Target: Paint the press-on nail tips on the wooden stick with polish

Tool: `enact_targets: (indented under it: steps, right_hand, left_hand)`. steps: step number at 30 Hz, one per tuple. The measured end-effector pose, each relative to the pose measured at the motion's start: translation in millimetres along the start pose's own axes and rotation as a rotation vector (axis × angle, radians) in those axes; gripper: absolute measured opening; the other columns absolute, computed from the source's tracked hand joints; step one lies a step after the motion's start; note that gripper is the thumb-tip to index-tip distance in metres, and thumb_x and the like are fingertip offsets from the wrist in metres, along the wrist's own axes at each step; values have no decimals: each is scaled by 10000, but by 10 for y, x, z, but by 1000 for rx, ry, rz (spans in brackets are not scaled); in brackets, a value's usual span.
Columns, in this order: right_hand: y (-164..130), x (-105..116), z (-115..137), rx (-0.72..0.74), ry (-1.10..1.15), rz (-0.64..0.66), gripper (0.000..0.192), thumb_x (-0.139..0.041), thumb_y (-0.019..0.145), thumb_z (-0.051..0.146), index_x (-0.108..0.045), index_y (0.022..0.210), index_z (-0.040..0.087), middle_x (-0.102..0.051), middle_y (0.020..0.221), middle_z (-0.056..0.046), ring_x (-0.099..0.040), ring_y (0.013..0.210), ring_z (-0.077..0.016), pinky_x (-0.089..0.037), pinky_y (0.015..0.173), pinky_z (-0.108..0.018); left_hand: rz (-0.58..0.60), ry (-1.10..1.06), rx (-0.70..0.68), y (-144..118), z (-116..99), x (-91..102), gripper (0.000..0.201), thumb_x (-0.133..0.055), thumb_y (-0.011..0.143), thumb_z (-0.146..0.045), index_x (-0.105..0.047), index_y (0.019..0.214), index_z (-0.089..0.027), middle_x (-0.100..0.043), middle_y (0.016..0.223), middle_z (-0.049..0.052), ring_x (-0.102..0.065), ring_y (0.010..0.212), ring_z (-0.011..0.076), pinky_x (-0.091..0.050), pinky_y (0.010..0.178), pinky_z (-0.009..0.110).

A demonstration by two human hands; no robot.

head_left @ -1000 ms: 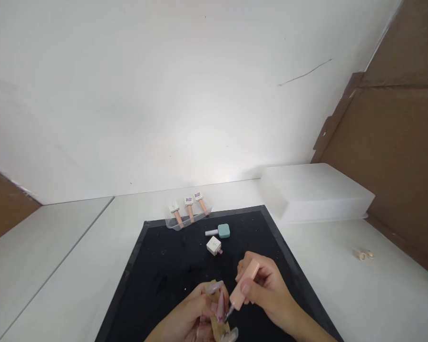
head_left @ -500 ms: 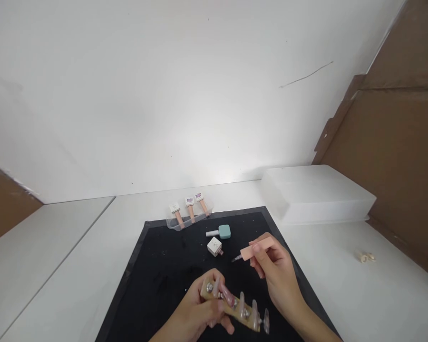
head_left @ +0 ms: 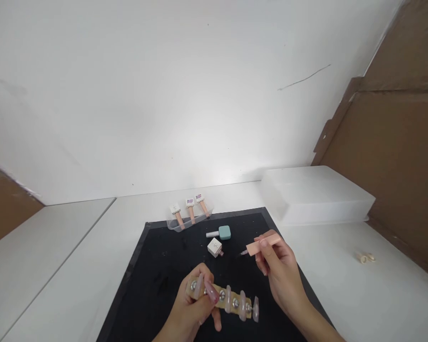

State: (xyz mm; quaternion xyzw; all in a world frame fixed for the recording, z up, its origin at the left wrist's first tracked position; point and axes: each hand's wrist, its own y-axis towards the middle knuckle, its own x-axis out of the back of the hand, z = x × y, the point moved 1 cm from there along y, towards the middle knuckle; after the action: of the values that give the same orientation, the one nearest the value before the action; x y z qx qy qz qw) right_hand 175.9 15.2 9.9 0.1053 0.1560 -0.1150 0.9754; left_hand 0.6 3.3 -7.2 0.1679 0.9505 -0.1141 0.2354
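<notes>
My left hand (head_left: 192, 304) is closed around a tan nail display stand (head_left: 218, 290) with silver magnet studs. Several false nails stand across it; one is a deeper pink nail (head_left: 211, 291) beside my thumb, the others are pale and translucent. My right hand (head_left: 280, 270) pinches the peach cap of a nail polish brush (head_left: 264, 244), its bristles pointing left, apart from the nails. Left of the brush tip, a white polish bottle (head_left: 214, 247) lies uncapped on its side, with its neck toward the lower right. Just behind it lies a mint green bottle (head_left: 224, 232) with a white cap.
A clear tray (head_left: 171, 225) with three white, peach-capped polish bottles stands at the black mat's (head_left: 153, 266) back edge. A translucent white box (head_left: 317, 194) stands at the back right. Small cream-coloured rings (head_left: 365, 258) lie on the right table.
My left hand has moved the display stand a little left and up, turning it more level. My right hand has drawn the brush slightly right and up.
</notes>
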Motion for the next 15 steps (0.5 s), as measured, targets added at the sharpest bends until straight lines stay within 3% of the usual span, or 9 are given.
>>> enact_targets:
  steps: [4,8,15]
  right_hand:
    - [1,-7,2,-18,20,10,240,-604,818,413,-595,729,191,-452,588,53,-340,419,-64,-257,392,-213]
    - [-4,-3,1,-24,16,5,254,-605,812,425,-597,726,187,-457,601,45,-335,418,-67,-255,388,-218]
    - [2,-10,5,-47,49,4,253,-615,805,421,-595,709,188,-454,600,49,-330,415,-65,-241,390,-216]
  left_hand:
    - [28,18,14,-14,-13,-22,359,-750,623,-352,-430,617,-191,-418,440,-110,-223,303,-9,-450,368,195]
    - [39,19,16,-6,5,-14,382,-748,612,-394,-427,599,-187,-455,440,-97,-249,281,-9,-447,364,197]
    - [47,32,16,33,37,24,371,-704,654,-442,-432,610,-193,-388,364,-114,-277,273,10,-438,396,200]
